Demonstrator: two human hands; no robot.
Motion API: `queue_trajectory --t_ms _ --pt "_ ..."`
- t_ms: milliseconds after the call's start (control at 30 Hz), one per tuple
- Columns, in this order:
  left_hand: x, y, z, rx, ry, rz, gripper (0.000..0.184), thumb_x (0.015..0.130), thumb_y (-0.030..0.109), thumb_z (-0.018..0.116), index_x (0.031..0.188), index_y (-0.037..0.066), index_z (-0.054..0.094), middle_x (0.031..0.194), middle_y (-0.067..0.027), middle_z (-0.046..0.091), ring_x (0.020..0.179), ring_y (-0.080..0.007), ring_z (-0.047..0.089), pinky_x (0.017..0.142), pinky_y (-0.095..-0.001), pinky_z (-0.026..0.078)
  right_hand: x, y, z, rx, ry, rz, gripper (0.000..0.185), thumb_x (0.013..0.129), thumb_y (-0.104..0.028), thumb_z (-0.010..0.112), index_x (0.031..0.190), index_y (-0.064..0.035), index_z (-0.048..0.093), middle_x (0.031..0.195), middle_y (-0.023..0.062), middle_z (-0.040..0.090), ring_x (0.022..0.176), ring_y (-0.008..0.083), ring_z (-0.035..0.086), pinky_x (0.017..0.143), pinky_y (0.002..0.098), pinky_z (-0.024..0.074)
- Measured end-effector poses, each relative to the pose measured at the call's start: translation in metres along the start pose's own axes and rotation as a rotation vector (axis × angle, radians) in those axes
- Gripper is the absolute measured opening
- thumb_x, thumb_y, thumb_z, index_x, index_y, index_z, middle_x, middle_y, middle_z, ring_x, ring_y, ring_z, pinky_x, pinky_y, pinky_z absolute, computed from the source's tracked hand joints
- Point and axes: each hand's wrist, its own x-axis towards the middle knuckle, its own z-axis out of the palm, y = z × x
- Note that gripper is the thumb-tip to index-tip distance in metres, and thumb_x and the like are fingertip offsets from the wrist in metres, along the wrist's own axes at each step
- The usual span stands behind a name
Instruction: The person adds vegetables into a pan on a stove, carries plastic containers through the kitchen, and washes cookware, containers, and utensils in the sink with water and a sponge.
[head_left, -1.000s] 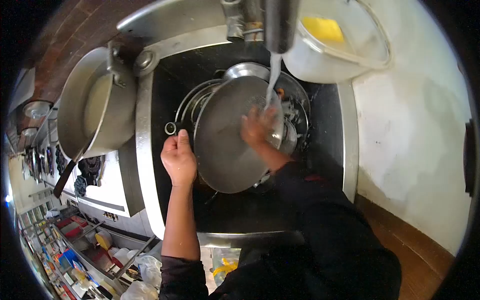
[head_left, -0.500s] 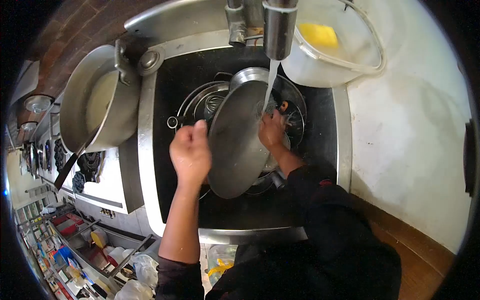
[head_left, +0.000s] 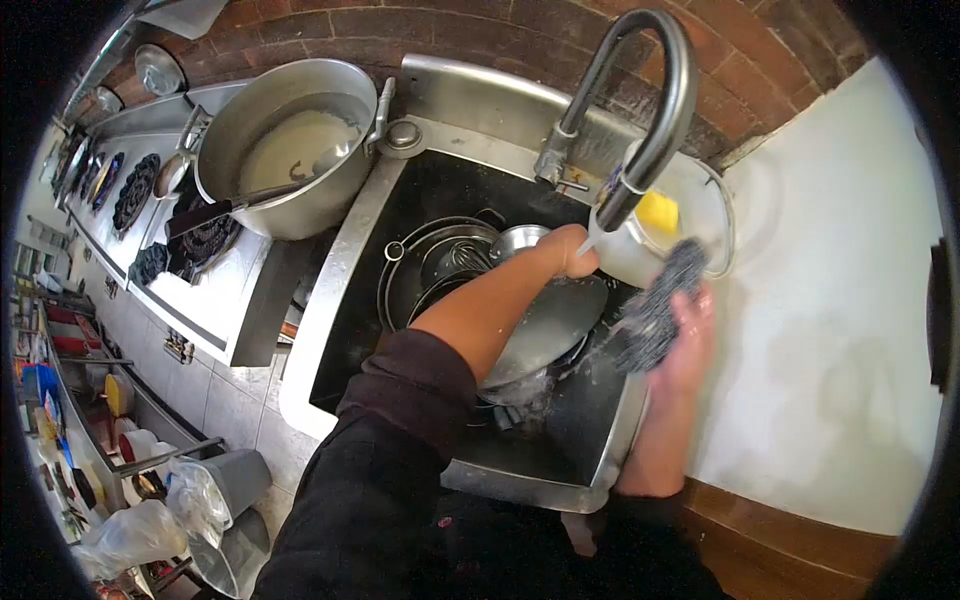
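My left hand (head_left: 569, 250) reaches across the sink to the upper edge of a round, flat metal pan (head_left: 545, 335), beside the running water. Its fingers look curled at the rim, though they are partly hidden. The pan leans tilted over other dishes. My right hand (head_left: 690, 340) is raised over the sink's right edge, closed around a grey mesh scouring pad (head_left: 660, 310), which is blurred by motion. Water comes from the curved faucet (head_left: 680, 90). Under and beside the pan lie a whisk (head_left: 465, 257), a shiny metal bowl (head_left: 520, 240) and round pans (head_left: 400, 290).
A white plastic tub (head_left: 715, 225) holding a yellow sponge (head_left: 657, 212) stands at the back right. Left of the sink (head_left: 350, 220) is a large pot (head_left: 225, 150) containing liquid, with a dark-handled utensil (head_left: 200, 215) across its rim. A white wall (head_left: 820, 300) borders the right side.
My left hand has moved from left of the pan across to its upper edge. My right hand has lifted off the pan to the right with the scouring pad. The view has shifted.
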Motion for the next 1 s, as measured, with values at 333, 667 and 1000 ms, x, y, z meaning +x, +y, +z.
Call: queue_trajectory --t_ms 333,667,1000 --pt "-0.102 0.051 -0.142 -0.046 -0.534 -0.019 0.039 0.082 0.038 0.061 0.065 0.003 0.063 0.054 -0.0045 0.054 0.046 -0.0144 0.049 0.047 -0.0312 0.041 0.054 -0.047 -0.042 -0.438 0.113 -0.207 0.034 0.089 -0.024 0.056 0.115 -0.0015 0.055 0.099 0.0112 0.063 0.091 0.0191 0.061 0.074 0.0317 0.0501" --pt "-0.283 0.031 -0.167 -1.107 0.486 -0.317 0.03 0.09 0.025 0.056 0.066 0.007 0.051 0.051 0.003 0.04 0.042 -0.0057 0.033 0.04 -0.0225 0.025 -0.051 0.234 -0.063 -0.155 0.058 0.97 0.048 0.086 -0.035 0.064 0.119 -0.0049 0.046 0.11 0.0103 0.057 0.09 0.0194 0.058 0.069 0.0356 0.0493" --pt "-0.341 -0.101 -0.035 -1.678 0.824 -0.897 0.027 0.096 0.023 0.044 0.073 0.012 0.049 0.059 0.0033 0.045 0.047 -0.007 0.038 0.043 -0.0204 0.033 0.0 0.058 -0.074 -0.243 -0.035 0.362 0.017 0.076 -0.008 0.068 0.085 -0.0062 0.053 0.08 0.0018 0.057 0.072 0.0108 0.052 0.067 0.0236 0.0428"
